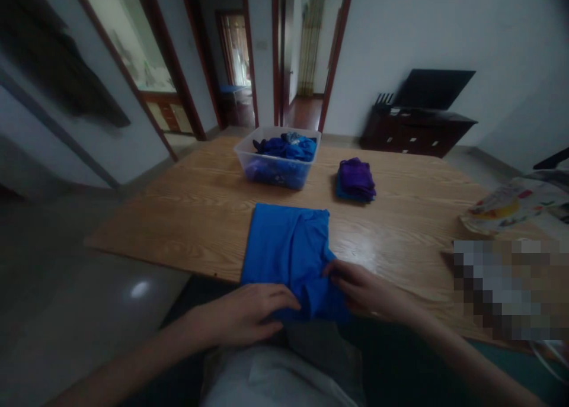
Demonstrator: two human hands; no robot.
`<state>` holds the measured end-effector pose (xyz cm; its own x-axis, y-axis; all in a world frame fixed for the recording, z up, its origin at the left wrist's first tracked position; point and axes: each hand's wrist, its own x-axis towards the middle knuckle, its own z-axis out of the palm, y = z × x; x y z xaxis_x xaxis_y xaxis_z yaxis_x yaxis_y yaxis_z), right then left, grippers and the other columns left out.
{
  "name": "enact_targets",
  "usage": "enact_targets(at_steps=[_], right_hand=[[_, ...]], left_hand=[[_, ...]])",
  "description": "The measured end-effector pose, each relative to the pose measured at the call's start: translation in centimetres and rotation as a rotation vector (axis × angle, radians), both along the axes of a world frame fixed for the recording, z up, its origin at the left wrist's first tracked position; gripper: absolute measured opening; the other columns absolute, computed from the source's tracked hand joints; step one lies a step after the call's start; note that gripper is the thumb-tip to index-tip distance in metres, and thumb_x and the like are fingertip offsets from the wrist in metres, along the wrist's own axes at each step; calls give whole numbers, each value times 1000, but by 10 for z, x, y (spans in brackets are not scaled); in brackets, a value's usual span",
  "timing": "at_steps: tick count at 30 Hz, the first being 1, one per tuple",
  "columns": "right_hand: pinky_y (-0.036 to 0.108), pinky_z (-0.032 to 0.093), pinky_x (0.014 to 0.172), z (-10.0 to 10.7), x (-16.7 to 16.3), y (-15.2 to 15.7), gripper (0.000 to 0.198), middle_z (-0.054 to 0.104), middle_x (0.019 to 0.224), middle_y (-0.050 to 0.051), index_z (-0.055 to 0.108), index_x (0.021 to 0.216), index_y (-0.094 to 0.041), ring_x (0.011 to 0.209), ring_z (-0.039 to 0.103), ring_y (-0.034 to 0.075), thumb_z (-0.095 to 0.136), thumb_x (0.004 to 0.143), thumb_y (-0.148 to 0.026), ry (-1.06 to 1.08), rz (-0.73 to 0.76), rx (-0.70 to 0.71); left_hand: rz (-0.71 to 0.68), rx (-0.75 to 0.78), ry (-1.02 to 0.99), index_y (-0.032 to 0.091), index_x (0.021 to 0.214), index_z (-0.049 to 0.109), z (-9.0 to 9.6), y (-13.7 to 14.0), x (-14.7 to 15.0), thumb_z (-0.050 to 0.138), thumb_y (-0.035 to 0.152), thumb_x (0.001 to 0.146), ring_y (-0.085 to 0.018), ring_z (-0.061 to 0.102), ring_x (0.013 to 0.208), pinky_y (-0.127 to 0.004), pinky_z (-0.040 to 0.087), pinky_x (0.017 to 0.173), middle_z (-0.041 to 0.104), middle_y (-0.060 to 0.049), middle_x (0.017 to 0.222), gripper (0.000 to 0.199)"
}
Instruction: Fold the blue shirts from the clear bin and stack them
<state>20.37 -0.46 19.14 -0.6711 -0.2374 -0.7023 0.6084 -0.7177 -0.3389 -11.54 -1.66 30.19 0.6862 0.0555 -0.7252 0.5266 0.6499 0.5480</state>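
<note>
A bright blue cloth garment (284,241) lies folded into a rough rectangle at the table's front edge, its near part wrinkled. My left hand (255,312) rests on its lower left part, fingers stretched and thumb apart. At the right edge, my right hand (353,282) pinches a bit of the fabric between thumb and fingers. Beyond the garment stands a clear plastic bin (275,171) with crumpled blue and dark clothes (284,148) inside. To the right of the bin sits a small folded stack (357,179), purple on top and blue beneath.
The wooden table (400,217) carries a printed plastic bag (511,208) at its right side, with a pixelated patch in front of it. Behind the table are doorways and a dark cabinet (413,131) bearing a black screen (435,89). A dark coat (57,57) hangs at left.
</note>
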Motion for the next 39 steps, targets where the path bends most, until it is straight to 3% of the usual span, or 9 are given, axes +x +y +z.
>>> enact_targets(at_steps=[4, 8, 14, 22, 26, 30, 33, 36, 39], right_hand=[[36, 47, 74, -13, -12, 11, 42, 77, 96, 10, 67, 120, -21, 83, 72, 27, 40, 115, -52, -16, 201, 388], [37, 44, 74, -27, -48, 17, 45, 78, 108, 16, 62, 128, -17, 92, 75, 32, 40, 116, -54, -33, 343, 743], [39, 48, 80, -51, -104, 11, 55, 67, 135, 29, 50, 145, -9, 109, 73, 38, 61, 109, -50, -94, 317, 748], [29, 39, 63, -58, -55, 21, 37, 59, 78, -4, 44, 142, -20, 66, 58, 19, 50, 108, -30, -50, -56, 387], [31, 38, 65, -54, -17, 11, 47, 64, 78, -1, 43, 148, -17, 68, 60, 21, 53, 105, -32, -66, -4, 269], [37, 47, 78, -69, -14, 15, 61, 76, 98, 11, 41, 160, -12, 87, 71, 30, 57, 102, -25, -112, 214, 511], [47, 49, 103, -96, -38, 33, 42, 70, 132, 23, 63, 143, -13, 120, 67, 37, 60, 104, -29, -122, 87, 696], [42, 44, 116, -125, -68, 49, 34, 69, 140, 18, 72, 129, -14, 133, 62, 32, 75, 97, -25, 7, -74, 561], [30, 52, 97, -140, -88, 58, 40, 78, 116, 8, 74, 128, -10, 107, 70, 21, 81, 90, -21, 101, -75, 406]], left_hand=[[45, 147, 148, 29, 141, 68, -39, 16, -21, 58, 29, 113, -21, 69, 130, -36, 53, 114, 71, -6, 140, 29], [-110, 420, 402, 19, 145, 65, -120, 14, -53, 50, 34, 113, -31, 57, 142, -53, 43, 125, 63, -16, 150, 38], [-178, 384, 394, 13, 149, 61, -214, -5, -66, 58, 54, 109, -34, 56, 142, -47, 41, 125, 63, -18, 151, 58], [-120, 357, 448, 14, 126, 64, -217, -21, -73, 57, 64, 106, -35, 59, 124, -49, 45, 114, 66, -18, 130, 54], [-104, 249, 368, 16, 135, 63, -224, -10, -84, 61, 61, 105, -32, 61, 128, -41, 45, 113, 67, -16, 138, 54], [-179, 75, 271, 16, 132, 67, -242, 10, -90, 66, 64, 98, -28, 68, 112, -33, 50, 97, 74, -14, 129, 59], [-276, -43, 193, 16, 113, 76, -257, 32, -88, 72, 69, 87, -25, 68, 95, -29, 49, 81, 78, -9, 110, 59], [-341, -135, 101, 19, 102, 79, -264, 58, -79, 78, 66, 79, -24, 67, 90, -28, 48, 76, 79, -5, 99, 53], [-360, -152, 54, 19, 101, 80, -258, 90, -70, 80, 62, 78, -25, 67, 92, -28, 48, 78, 79, -5, 98, 49]])
